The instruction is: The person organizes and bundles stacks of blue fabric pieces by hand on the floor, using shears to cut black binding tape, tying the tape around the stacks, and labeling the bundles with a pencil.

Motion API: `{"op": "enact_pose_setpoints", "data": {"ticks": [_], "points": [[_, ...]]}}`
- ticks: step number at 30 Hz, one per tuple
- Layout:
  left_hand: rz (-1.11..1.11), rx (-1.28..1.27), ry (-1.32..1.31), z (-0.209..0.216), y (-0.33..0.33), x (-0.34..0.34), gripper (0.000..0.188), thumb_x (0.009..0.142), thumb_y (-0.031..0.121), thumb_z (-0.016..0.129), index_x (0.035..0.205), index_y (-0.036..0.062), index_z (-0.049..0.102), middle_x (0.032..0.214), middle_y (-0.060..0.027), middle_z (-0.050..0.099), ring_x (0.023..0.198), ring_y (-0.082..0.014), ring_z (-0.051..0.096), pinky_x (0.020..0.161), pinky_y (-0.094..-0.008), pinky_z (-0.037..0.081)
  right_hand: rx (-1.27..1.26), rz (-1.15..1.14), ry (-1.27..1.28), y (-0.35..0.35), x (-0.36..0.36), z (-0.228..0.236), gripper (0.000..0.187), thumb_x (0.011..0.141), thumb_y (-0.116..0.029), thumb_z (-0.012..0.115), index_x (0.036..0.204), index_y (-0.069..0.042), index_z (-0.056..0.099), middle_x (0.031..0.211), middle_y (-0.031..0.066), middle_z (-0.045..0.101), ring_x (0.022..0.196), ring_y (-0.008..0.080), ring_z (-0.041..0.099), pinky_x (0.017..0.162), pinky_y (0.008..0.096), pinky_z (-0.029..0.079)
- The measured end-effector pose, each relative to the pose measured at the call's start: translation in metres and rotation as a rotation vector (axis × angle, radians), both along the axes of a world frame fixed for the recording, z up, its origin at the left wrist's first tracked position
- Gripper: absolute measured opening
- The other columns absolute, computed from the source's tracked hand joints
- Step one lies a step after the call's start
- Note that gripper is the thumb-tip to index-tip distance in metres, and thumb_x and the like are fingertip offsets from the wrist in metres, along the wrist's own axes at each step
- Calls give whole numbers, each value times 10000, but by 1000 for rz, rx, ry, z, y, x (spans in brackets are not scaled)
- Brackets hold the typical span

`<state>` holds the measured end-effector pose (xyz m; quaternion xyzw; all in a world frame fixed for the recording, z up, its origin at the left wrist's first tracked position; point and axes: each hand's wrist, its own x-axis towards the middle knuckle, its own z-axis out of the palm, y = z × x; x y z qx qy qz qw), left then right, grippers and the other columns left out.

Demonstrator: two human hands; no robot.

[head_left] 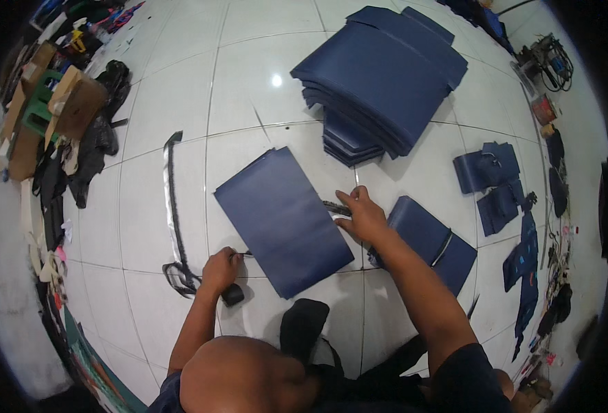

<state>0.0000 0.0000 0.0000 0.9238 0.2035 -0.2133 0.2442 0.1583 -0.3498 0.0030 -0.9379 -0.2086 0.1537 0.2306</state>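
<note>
A stack of dark blue rectangular sheets [283,224] lies at an angle on the tiled floor between my hands. At its left edge my left hand [219,272] is closed on a thin black strip, whose short end shows beside the sheets. My right hand [362,215] pinches a black strip [334,207] at the stack's right edge, thumb and fingers closed on it. Whether both ends belong to one strip under the stack is hidden. A small black roll [232,295] sits just below my left hand.
A tall pile of blue sheets [386,76] stands at the far right. Nearer lies a strapped blue bundle [431,241]. Smaller blue pieces [490,172] are beyond it. A long black-and-white strip [171,199] lies left. Cardboard boxes [77,103] and scraps line the left wall.
</note>
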Motion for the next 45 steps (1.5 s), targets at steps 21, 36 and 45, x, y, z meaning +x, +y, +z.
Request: {"op": "enact_pose_setpoints", "data": {"ticks": [21,36,45], "points": [[144,-258,-145,48,-38,81,437,959,353,520,886,-64,629,783,-224,628,759,-344,617,708,-421,460,102,382,-101,65,-18,62,97,882,-144,564,940,-68,548,899,126,645,854,334,645,745,447,511],[-286,61,-200,50,-62,87,310,964,273,525,1108,-2,538,889,-248,653,875,-434,627,754,-509,476,205,-6,-125,42,-85,43,146,900,-159,612,1013,-69,594,1046,92,615,911,287,630,715,388,546],[-123,66,-265,37,-90,46,601,935,332,591,1382,-9,379,1252,-278,541,1073,-444,586,879,-478,482,185,-8,-335,30,-90,15,202,828,-124,615,997,-18,581,1217,143,599,1079,295,578,834,380,554]]}}
